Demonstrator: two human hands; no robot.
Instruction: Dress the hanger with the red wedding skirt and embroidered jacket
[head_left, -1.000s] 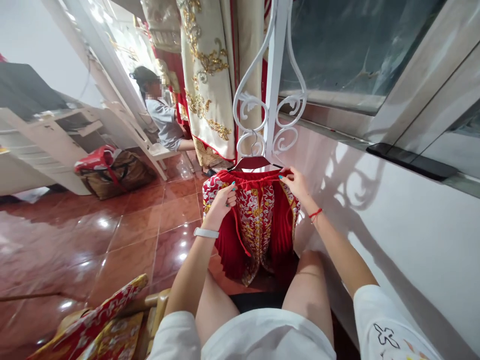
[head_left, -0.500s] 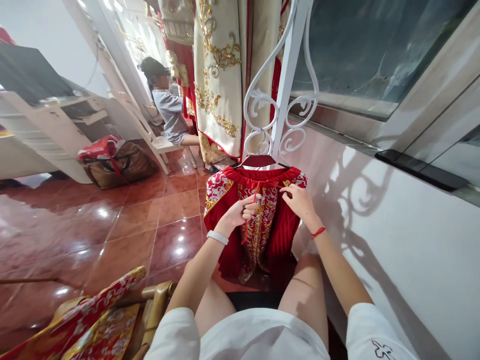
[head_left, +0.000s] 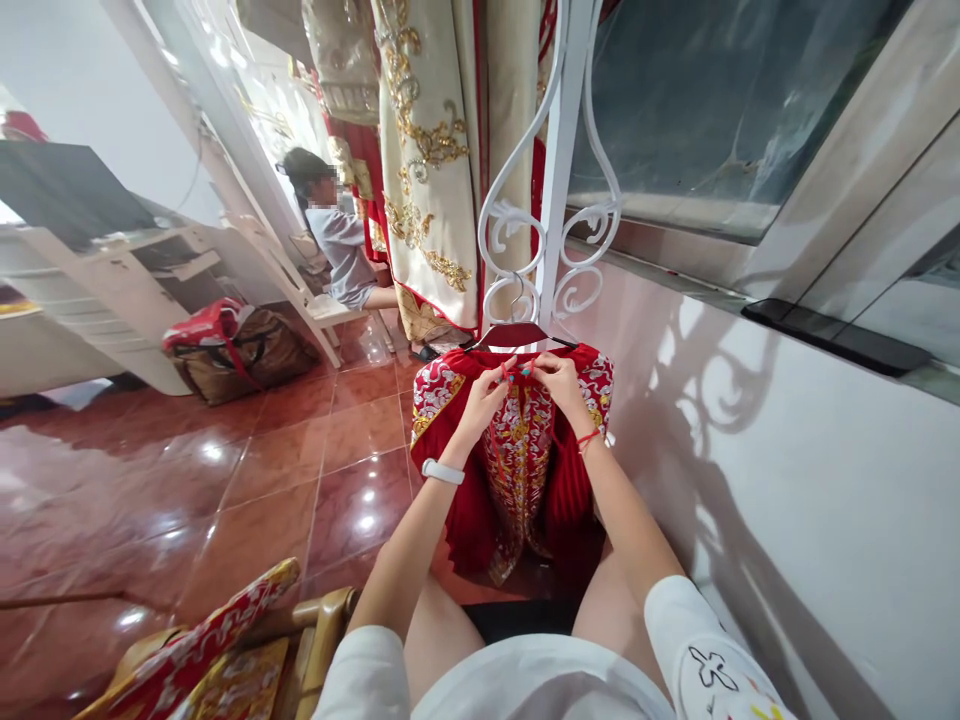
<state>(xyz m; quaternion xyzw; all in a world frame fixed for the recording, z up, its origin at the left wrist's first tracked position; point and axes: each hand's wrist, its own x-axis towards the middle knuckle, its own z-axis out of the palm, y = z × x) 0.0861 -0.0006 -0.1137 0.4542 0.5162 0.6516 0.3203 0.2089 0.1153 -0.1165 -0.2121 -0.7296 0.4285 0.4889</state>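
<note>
A red pleated garment point(head_left: 521, 460) with silver and gold embroidery hangs in front of my knees on a dark red hanger point(head_left: 514, 335). My left hand point(head_left: 484, 402) pinches a thin red cord point(head_left: 507, 369) at the garment's gathered top edge. Close beside it, my right hand point(head_left: 564, 385) is closed in a pinch on the red cord too. Small blue-green spots show at the fingertips of both hands. The exact shape of the cord between the fingers is too small to make out.
Behind the hanger stands a white scrolled metal rack point(head_left: 551, 200) beside a long cream gown point(head_left: 427, 180). A person point(head_left: 337, 240) sits on a chair at the back left, near a brown bag point(head_left: 247, 355). Embroidered fabric point(head_left: 225, 620) lies on a bamboo chair point(head_left: 322, 625). A white wall point(head_left: 810, 480) borders the right.
My left hand has risen to the garment's top edge, and my right hand has moved left towards it. Their fingertips are now close together at the cord. The view has shifted slightly.
</note>
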